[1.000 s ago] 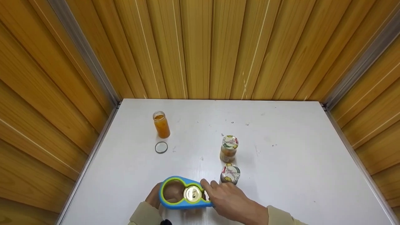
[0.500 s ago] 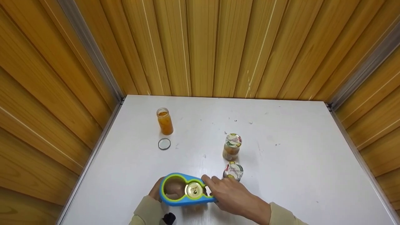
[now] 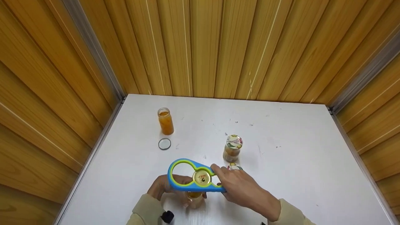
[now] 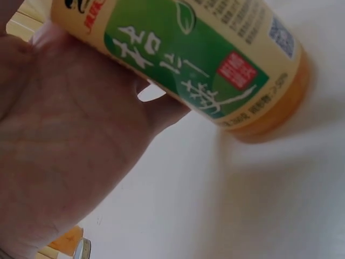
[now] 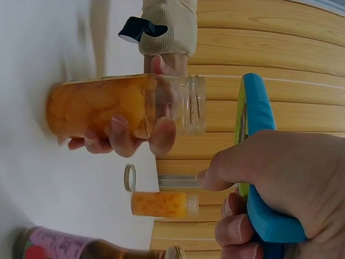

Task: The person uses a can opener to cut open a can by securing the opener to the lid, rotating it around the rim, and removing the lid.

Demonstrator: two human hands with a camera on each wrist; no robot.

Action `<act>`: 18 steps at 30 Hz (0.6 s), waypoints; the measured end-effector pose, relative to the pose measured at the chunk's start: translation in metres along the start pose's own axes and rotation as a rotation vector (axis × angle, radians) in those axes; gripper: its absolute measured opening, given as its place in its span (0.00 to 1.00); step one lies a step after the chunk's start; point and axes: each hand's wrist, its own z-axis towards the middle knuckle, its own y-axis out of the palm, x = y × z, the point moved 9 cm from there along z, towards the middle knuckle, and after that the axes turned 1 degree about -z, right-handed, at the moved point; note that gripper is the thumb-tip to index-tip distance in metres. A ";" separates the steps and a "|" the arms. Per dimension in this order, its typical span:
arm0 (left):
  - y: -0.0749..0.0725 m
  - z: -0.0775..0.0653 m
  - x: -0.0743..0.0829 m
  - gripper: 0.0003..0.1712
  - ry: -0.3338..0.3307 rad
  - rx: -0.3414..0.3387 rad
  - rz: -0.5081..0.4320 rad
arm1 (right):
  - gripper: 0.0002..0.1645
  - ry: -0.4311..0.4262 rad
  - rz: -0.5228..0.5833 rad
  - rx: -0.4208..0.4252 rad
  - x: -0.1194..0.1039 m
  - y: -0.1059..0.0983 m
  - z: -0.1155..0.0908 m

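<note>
My left hand (image 3: 165,185) grips an upright glass jar (image 3: 196,202) of orange fruit pieces. In the right wrist view the fruit jar (image 5: 121,105) has a bare threaded mouth, and my left fingers (image 5: 121,141) wrap round it. Its green label (image 4: 178,56) fills the top of the left wrist view. My right hand (image 3: 242,190) holds a blue and green jar opener (image 3: 178,187) by its narrow end. A gold lid (image 3: 202,178) sits in the opener's smaller ring. The opener is apart from the jar, above its mouth.
Farther left stands an uncapped orange-filled jar (image 3: 166,123), with a loose lid (image 3: 164,143) before it. Near my right hand are a jar with a patterned lid (image 3: 232,148) and a second, mostly hidden patterned lid (image 3: 234,166). A purple-labelled container (image 5: 59,245) shows in the right wrist view.
The opener has risen away from the jar and shifted slightly right, carrying the gold lid. More of the jar and my left hand now shows beneath it.
</note>
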 end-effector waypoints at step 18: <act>-0.035 -0.006 0.004 0.35 0.096 0.124 -0.059 | 0.47 0.154 -0.052 0.186 0.058 -0.043 -0.043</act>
